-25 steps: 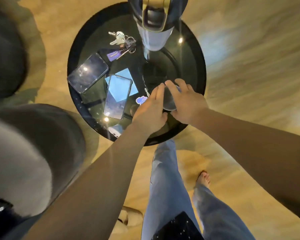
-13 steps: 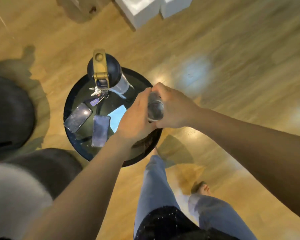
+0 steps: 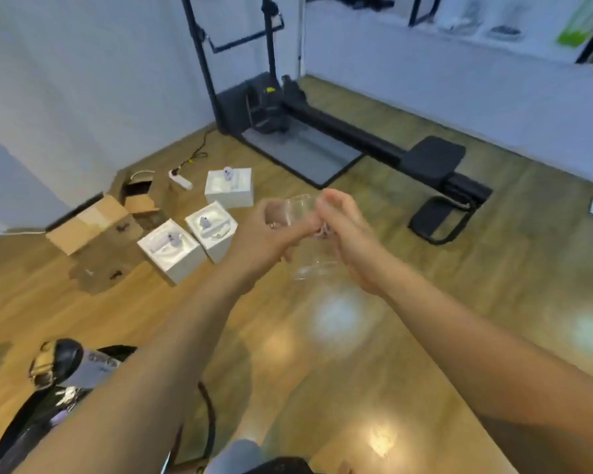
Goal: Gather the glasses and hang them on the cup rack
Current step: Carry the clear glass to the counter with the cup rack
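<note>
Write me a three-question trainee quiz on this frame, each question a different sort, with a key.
1. True or false: the glass is held by both the left hand and the right hand.
2. How many white boxes stand on the floor? A) one B) three C) five
3. Fill in: the cup rack is ___ in this view.

Key: 1 true; 2 B; 3 not visible

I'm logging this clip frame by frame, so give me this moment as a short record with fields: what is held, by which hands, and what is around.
held item: clear glass, tilted, lifted over the wooden floor
left hand: gripping the glass from the left
right hand: gripping the glass from the right
cup rack: not in view
floor items: three white boxes, open cardboard box, power strip
near corner: black round table, lower left
</note>
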A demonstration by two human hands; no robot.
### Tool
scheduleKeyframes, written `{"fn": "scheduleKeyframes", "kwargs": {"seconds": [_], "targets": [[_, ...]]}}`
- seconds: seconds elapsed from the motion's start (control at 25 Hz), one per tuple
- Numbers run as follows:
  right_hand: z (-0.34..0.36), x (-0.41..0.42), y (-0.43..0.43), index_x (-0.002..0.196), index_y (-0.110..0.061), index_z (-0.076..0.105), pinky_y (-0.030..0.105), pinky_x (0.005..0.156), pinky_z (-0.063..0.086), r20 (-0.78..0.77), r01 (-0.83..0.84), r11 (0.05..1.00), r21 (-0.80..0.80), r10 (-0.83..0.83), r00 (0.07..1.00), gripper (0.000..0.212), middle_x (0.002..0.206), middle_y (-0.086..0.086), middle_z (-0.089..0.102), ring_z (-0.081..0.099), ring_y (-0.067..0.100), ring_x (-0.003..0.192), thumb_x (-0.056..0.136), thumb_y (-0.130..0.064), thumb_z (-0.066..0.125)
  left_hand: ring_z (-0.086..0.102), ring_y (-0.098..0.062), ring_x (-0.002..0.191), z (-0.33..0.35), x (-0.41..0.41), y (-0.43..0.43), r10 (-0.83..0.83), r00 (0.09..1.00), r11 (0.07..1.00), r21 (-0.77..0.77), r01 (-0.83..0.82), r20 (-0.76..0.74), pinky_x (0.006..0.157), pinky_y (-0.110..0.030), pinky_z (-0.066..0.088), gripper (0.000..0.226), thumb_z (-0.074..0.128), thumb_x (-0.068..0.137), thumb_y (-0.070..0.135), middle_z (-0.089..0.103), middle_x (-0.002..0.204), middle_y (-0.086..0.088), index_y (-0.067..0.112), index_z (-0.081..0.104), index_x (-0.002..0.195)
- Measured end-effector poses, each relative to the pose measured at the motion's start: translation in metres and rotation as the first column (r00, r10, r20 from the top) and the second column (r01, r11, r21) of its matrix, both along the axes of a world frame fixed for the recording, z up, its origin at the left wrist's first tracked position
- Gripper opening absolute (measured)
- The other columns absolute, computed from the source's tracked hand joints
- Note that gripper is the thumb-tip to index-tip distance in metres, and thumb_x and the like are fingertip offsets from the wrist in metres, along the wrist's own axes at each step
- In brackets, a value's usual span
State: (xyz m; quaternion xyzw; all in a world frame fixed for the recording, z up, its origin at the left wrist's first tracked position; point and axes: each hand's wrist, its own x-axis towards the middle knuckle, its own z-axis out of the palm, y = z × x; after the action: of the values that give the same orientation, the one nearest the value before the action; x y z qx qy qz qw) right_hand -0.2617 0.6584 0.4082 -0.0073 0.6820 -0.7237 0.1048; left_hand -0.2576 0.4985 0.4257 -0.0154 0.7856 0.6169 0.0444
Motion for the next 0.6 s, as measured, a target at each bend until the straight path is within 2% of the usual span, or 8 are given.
{"fn": "scheduleKeyframes", "kwargs": {"seconds": [0.08, 0.2, 0.28, 0.36, 0.48, 0.56, 0.6], "targets": [[0.016, 0.0, 0.069, 0.127, -0.047, 0.04, 0.037, 0.088, 0.053, -0.03, 0.107, 0.99, -0.092, -0.11, 0.993, 0.064, 0.12, -0.009, 0.062, 0.065, 0.012, 0.107, 0.071, -0.07, 0.06, 0.071, -0.02, 0.072, 0.019, -0.018, 0.069, -0.045, 0.998, 0.984, 0.176, 0.037, 0.044, 0.06, -0.035, 0.056, 0.073, 0.078, 0.063, 0.059, 0.071, 0.092, -0.006, 0.013, 0.058, 0.116], [0.025, 0.0, 0.165, 0.137, -0.043, 0.03, 0.051, 0.093, 0.053, -0.028, 0.226, 0.948, -0.224, -0.238, 0.971, 0.078, 0.135, -0.001, 0.055, 0.065, 0.023, 0.111, 0.071, -0.063, 0.068, 0.073, -0.026, 0.085, 0.039, -0.046, 0.175, -0.181, 0.982, 0.933, 0.327, 0.154, 0.054, 0.068, -0.038, 0.056, 0.069, 0.074, 0.072, 0.053, 0.072, 0.106, -0.014, 0.008, 0.056, 0.121], [0.024, -0.002, 0.221, 0.14, -0.036, 0.03, 0.048, 0.085, 0.056, -0.037, 0.283, 0.925, -0.254, -0.302, 0.953, 0.082, 0.135, 0.002, 0.055, 0.067, 0.026, 0.109, 0.072, -0.052, 0.074, 0.07, -0.034, 0.096, 0.04, -0.065, 0.244, -0.279, 0.959, 0.897, 0.368, 0.243, 0.045, 0.072, -0.041, 0.055, 0.077, 0.076, 0.073, 0.047, 0.065, 0.12, -0.022, 0.001, 0.048, 0.129], [0.019, -0.008, 0.28, 0.134, -0.031, 0.035, 0.043, 0.079, 0.058, -0.06, 0.372, 0.901, -0.224, -0.394, 0.917, 0.075, 0.129, 0.005, 0.059, 0.067, 0.026, 0.108, 0.073, -0.04, 0.077, 0.067, -0.039, 0.105, 0.034, -0.085, 0.31, -0.37, 0.928, 0.85, 0.419, 0.32, 0.042, 0.074, -0.042, 0.055, 0.077, 0.076, 0.074, 0.043, 0.062, 0.124, -0.025, -0.002, 0.046, 0.129], [0.008, -0.029, 0.381, 0.121, -0.029, 0.041, 0.039, 0.075, 0.058, -0.08, 0.504, 0.851, -0.146, -0.518, 0.852, 0.061, 0.111, -0.007, 0.069, 0.067, 0.023, 0.106, 0.073, -0.037, 0.077, 0.068, -0.031, 0.106, 0.015, -0.129, 0.414, -0.485, 0.873, 0.783, 0.473, 0.403, 0.06, 0.085, -0.043, 0.055, 0.067, 0.07, 0.078, 0.05, 0.068, 0.12, -0.017, 0.003, 0.052, 0.123], [0.003, -0.049, 0.451, 0.118, -0.026, 0.038, 0.04, 0.076, 0.057, -0.074, 0.571, 0.815, -0.098, -0.578, 0.813, 0.064, 0.1, -0.015, 0.072, 0.069, 0.019, 0.101, 0.07, -0.04, 0.078, 0.07, -0.026, 0.101, 0.003, -0.163, 0.482, -0.548, 0.832, 0.753, 0.48, 0.451, 0.079, 0.087, -0.043, 0.054, 0.059, 0.069, 0.076, 0.055, 0.071, 0.109, -0.012, 0.012, 0.055, 0.115], [0.004, -0.057, 0.486, 0.117, -0.026, 0.037, 0.041, 0.075, 0.057, -0.052, 0.61, 0.788, -0.085, -0.615, 0.787, 0.067, 0.098, -0.014, 0.073, 0.07, 0.019, 0.098, 0.067, -0.042, 0.079, 0.069, -0.026, 0.099, -0.002, -0.178, 0.516, -0.594, 0.798, 0.723, 0.503, 0.474, 0.102, 0.085, -0.042, 0.054, 0.056, 0.07, 0.075, 0.053, 0.069, 0.106, -0.011, 0.016, 0.055, 0.113]]}}
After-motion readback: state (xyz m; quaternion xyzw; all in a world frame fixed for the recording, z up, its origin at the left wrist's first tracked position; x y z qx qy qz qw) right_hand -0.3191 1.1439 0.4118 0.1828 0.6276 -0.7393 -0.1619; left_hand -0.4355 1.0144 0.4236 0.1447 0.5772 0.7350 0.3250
